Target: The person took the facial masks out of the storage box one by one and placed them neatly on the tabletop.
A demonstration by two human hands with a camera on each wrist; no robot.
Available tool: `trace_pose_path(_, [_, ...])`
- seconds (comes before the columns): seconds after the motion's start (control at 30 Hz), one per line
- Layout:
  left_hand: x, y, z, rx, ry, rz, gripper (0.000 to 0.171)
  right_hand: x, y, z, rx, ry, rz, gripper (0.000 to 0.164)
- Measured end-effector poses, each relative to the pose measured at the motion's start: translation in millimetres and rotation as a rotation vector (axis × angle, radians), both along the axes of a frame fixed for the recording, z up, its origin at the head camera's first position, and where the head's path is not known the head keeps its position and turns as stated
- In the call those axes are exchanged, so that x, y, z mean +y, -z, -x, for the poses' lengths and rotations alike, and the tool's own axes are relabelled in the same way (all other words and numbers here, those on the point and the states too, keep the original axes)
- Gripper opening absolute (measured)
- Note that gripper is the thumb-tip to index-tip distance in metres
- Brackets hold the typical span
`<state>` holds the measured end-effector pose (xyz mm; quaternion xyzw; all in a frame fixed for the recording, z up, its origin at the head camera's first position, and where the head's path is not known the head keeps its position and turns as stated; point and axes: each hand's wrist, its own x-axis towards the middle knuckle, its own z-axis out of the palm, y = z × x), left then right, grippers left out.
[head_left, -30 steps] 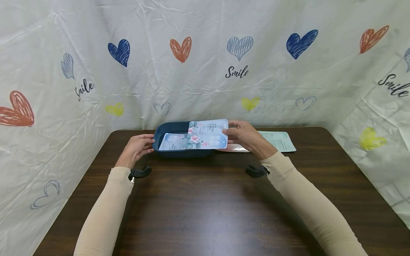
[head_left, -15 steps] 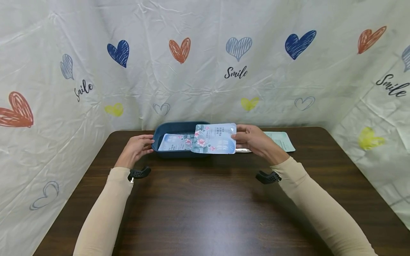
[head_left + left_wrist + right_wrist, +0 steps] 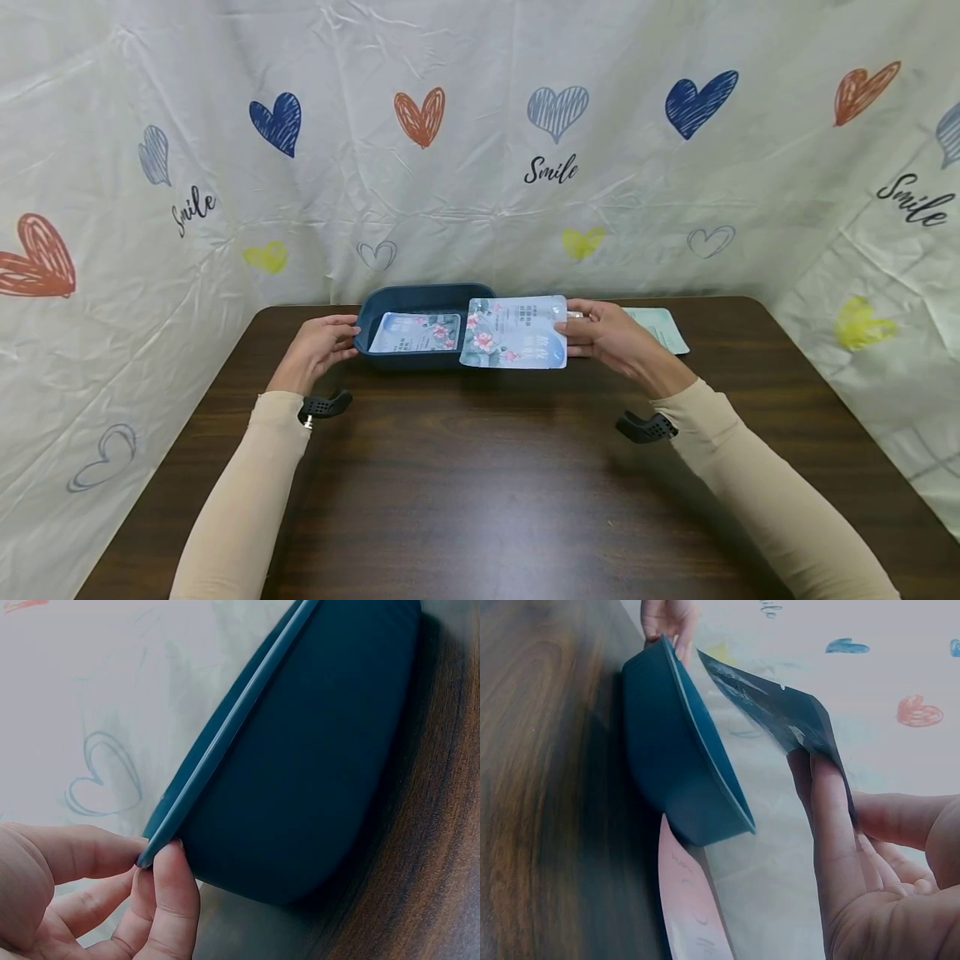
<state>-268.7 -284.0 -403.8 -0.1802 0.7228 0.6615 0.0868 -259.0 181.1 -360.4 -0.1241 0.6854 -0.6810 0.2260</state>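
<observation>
My left hand [image 3: 317, 348] pinches the left end of a dark blue plastic basin [image 3: 405, 361] at its rim; in the left wrist view the thumb and fingers [image 3: 174, 892] sit on either side of that rim. Inside the basin lies a light blue sheet mask packet [image 3: 415, 333] with pink flowers. A similar flowered sheet mask packet [image 3: 517, 332] is held by its right edge in my right hand [image 3: 609, 335]. It hangs over the basin's right front corner, hiding it. Its dark, shiny back [image 3: 780, 705] faces the right wrist camera.
Behind my right hand a pale green packet [image 3: 660, 330] lies on the brown wooden table [image 3: 480, 467]. A pink packet [image 3: 690, 900] lies by the basin's right end in the right wrist view. A white cloth [image 3: 480, 183] printed with hearts stands behind the table.
My right hand has carried the held packet to the right and toward me, uncovering more of the packet in the basin. My left hand has stayed at the rim.
</observation>
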Motion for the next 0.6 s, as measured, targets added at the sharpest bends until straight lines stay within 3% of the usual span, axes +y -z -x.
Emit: trace_pose_path(0.6, [1, 1.6, 1.0, 0.003, -0.008, 0.001, 0.044, 23, 11.2, -13.7, -0.044, 0.086, -0.039, 0.055])
